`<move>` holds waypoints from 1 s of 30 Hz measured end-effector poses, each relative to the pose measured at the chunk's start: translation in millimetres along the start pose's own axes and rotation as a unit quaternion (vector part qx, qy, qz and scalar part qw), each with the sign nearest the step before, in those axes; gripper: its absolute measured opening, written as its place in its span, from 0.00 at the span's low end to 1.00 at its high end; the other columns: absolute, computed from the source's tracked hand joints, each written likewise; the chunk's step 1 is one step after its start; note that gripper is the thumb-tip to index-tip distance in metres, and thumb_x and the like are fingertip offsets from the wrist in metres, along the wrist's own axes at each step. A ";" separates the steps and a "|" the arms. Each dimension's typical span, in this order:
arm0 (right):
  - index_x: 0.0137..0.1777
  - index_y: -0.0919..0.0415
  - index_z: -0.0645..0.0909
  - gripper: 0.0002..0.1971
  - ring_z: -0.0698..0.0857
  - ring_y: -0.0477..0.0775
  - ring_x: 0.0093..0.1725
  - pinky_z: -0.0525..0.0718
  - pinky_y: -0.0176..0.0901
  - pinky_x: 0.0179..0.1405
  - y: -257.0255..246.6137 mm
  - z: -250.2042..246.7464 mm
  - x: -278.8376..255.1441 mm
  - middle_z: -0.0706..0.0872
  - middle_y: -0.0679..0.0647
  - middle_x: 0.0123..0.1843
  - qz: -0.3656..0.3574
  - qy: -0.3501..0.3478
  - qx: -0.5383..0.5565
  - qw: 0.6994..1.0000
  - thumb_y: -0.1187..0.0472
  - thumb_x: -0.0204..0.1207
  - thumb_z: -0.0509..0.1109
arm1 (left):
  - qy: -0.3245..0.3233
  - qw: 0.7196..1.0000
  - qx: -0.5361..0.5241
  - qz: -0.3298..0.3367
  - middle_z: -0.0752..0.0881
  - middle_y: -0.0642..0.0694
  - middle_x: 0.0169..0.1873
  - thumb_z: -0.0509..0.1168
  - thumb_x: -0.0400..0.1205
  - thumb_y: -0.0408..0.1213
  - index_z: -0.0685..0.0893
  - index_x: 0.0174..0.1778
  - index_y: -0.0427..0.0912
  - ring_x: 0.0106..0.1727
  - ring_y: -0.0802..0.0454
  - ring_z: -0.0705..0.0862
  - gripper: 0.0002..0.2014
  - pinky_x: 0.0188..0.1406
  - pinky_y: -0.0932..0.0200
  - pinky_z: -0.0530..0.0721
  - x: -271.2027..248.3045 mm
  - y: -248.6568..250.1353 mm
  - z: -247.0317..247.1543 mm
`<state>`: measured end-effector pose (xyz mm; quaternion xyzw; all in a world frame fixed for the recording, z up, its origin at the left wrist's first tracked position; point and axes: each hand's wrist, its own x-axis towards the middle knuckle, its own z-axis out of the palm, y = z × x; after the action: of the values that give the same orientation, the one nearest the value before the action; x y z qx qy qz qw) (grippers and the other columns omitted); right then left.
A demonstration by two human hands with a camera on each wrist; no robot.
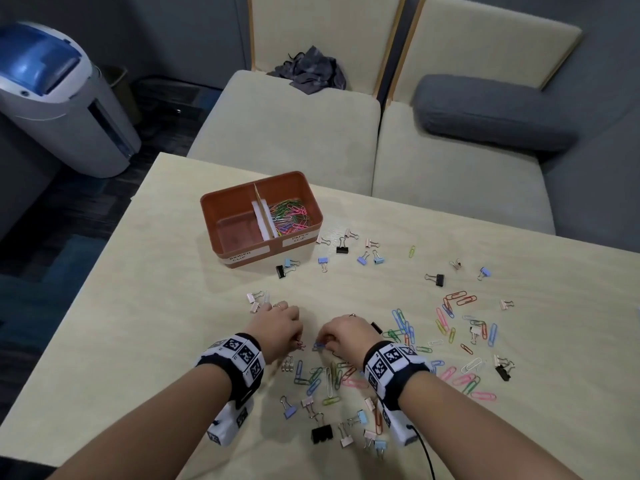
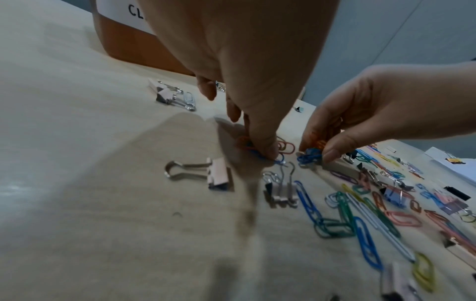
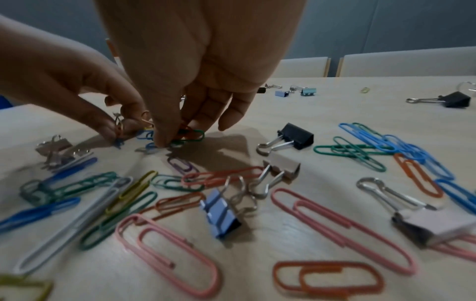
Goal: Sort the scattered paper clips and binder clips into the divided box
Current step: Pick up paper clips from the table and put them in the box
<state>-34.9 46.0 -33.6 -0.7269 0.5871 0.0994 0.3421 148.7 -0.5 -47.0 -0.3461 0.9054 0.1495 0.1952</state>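
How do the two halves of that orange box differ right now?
The right compartment holds a pile of coloured paper clips; the left compartment looks empty. The right one's label reads PAPER CLIP; the left one's label reads BINDER CLIP. Both share one orange box and a divider.

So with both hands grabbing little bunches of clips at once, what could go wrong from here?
1. The left hand and right hand each pinch several paper clips; some could slip out on the way to the box.
2. Binder clips lie mixed among the paper clips, so one might be scooped up and land in the paper clip side.
3. The binder clip side looks empty, so most sorting remains.
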 end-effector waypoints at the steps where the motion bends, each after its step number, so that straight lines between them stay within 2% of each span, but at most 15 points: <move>1: 0.61 0.52 0.85 0.12 0.82 0.57 0.62 0.77 0.49 0.65 -1.4 0.6 2.0 0.87 0.53 0.60 0.000 -0.009 -0.010 1.000 0.57 0.79 0.65 | 0.000 1.000 0.003 -0.005 0.78 0.48 0.58 0.60 0.82 0.51 0.81 0.58 0.49 0.63 0.46 0.74 0.14 0.62 0.49 0.69 -2.0 -0.6 0.9; 4: 0.61 0.53 0.85 0.13 0.81 0.59 0.62 0.76 0.50 0.65 -4.0 0.7 6.6 0.86 0.55 0.60 0.015 -0.039 -0.033 0.999 0.54 0.80 0.65 | 0.022 0.998 -0.041 -0.042 0.82 0.51 0.56 0.58 0.83 0.52 0.80 0.55 0.50 0.61 0.48 0.76 0.13 0.62 0.51 0.69 -7.8 -8.8 0.8; 9: 0.63 0.60 0.83 0.15 0.80 0.64 0.61 0.76 0.52 0.63 -2.8 3.1 9.4 0.80 0.60 0.61 0.010 -0.040 -0.034 0.999 0.56 0.81 0.64 | 0.058 0.980 -0.157 -0.106 0.85 0.56 0.49 0.63 0.81 0.52 0.82 0.51 0.53 0.56 0.51 0.79 0.09 0.60 0.54 0.69 -9.6 -21.8 -4.7; 13: 0.63 0.59 0.83 0.15 0.79 0.62 0.63 0.73 0.51 0.65 -4.3 5.8 7.2 0.82 0.59 0.61 0.003 -0.033 -0.048 0.998 0.56 0.81 0.62 | 0.034 0.977 -0.176 -0.114 0.87 0.53 0.53 0.67 0.79 0.49 0.82 0.58 0.52 0.59 0.50 0.80 0.14 0.63 0.53 0.74 -5.1 -13.0 -7.1; 18: 0.59 0.54 0.85 0.12 0.81 0.58 0.62 0.75 0.48 0.65 -4.5 4.4 6.0 0.87 0.54 0.60 0.002 -0.025 -0.036 0.999 0.57 0.80 0.63 | 0.013 0.976 -0.163 -0.142 0.85 0.51 0.51 0.69 0.77 0.49 0.84 0.51 0.52 0.57 0.50 0.79 0.09 0.62 0.52 0.76 -0.5 -5.9 -8.7; 24: 0.58 0.51 0.86 0.12 0.82 0.58 0.62 0.75 0.48 0.65 -6.3 5.0 10.0 0.88 0.54 0.59 0.015 -0.035 -0.037 0.999 0.56 0.79 0.64 | -0.014 0.977 -0.154 -0.148 0.84 0.50 0.52 0.68 0.78 0.50 0.85 0.49 0.50 0.60 0.49 0.75 0.10 0.62 0.50 0.75 3.9 -6.7 -9.5; 30: 0.60 0.51 0.86 0.14 0.80 0.61 0.64 0.74 0.50 0.66 -10.7 2.2 10.2 0.84 0.56 0.63 0.024 -0.066 -0.062 0.996 0.51 0.80 0.64 | -0.033 0.990 -0.077 -0.113 0.82 0.50 0.56 0.64 0.81 0.53 0.84 0.53 0.51 0.65 0.47 0.73 0.12 0.64 0.46 0.73 4.6 -6.3 -7.2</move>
<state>-21.5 40.1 -36.7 -0.7245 0.5729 0.1912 0.3322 148.1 -10.5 -43.6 -0.4553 0.8391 0.2072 0.2138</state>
